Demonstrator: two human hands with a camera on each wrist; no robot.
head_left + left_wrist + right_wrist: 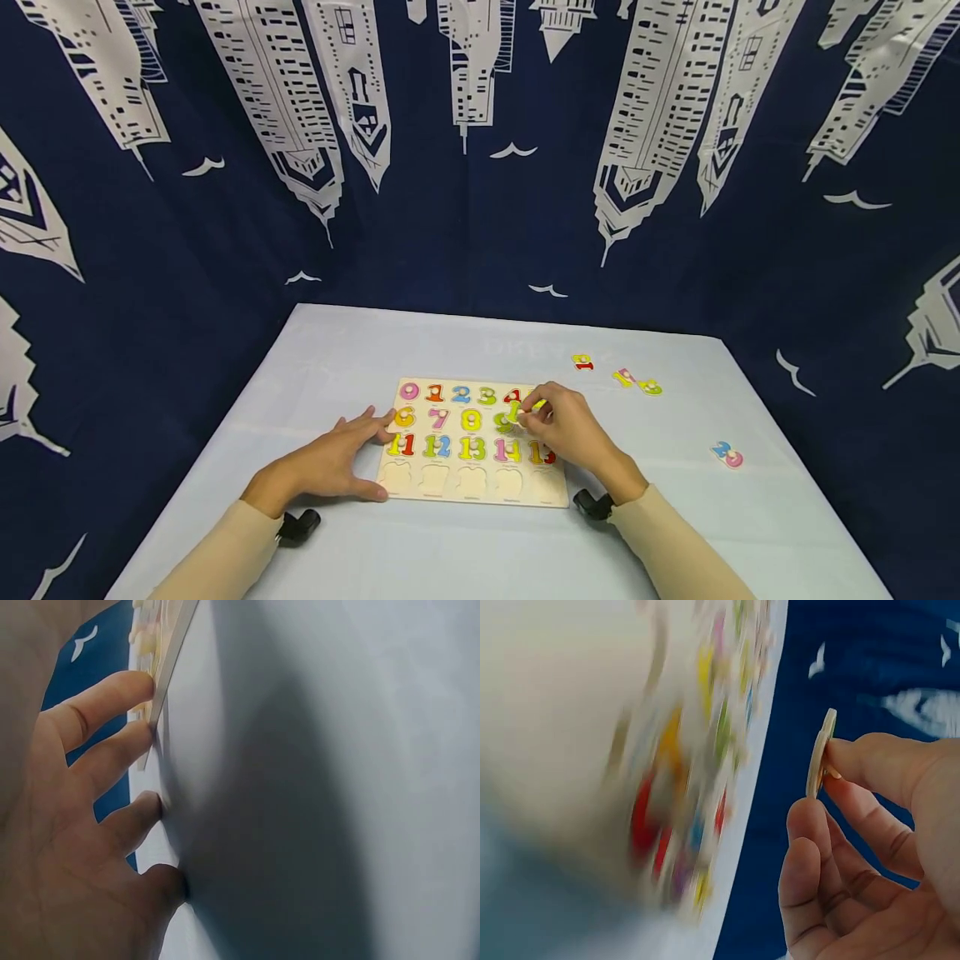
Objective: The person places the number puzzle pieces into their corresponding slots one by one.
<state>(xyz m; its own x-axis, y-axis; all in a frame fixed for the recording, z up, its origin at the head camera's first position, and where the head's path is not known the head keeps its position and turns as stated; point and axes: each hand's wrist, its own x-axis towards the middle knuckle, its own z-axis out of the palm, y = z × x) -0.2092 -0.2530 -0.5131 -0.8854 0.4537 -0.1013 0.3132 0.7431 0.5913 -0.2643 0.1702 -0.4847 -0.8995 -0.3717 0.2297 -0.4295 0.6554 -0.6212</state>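
Observation:
A wooden number puzzle board (470, 492) lies on the table, with coloured number pieces in its upper rows and bare recesses along the bottom row. My left hand (330, 462) rests at the board's left edge, fingers spread; in the left wrist view two fingertips touch the board's side (171, 664). Over the right part of the board, my right hand (566, 425) pinches a number puzzle piece (514, 412), yellow-green in the head view. The right wrist view shows this piece (818, 761) edge-on between thumb and fingers, raised off the board.
Several loose number pieces lie to the right of the board: a yellow and red one (582, 362), a pink and yellow one (623, 377) touching or near a green one (651, 387), and a blue and pink one (727, 455). A white cloth (450, 550) covers the table.

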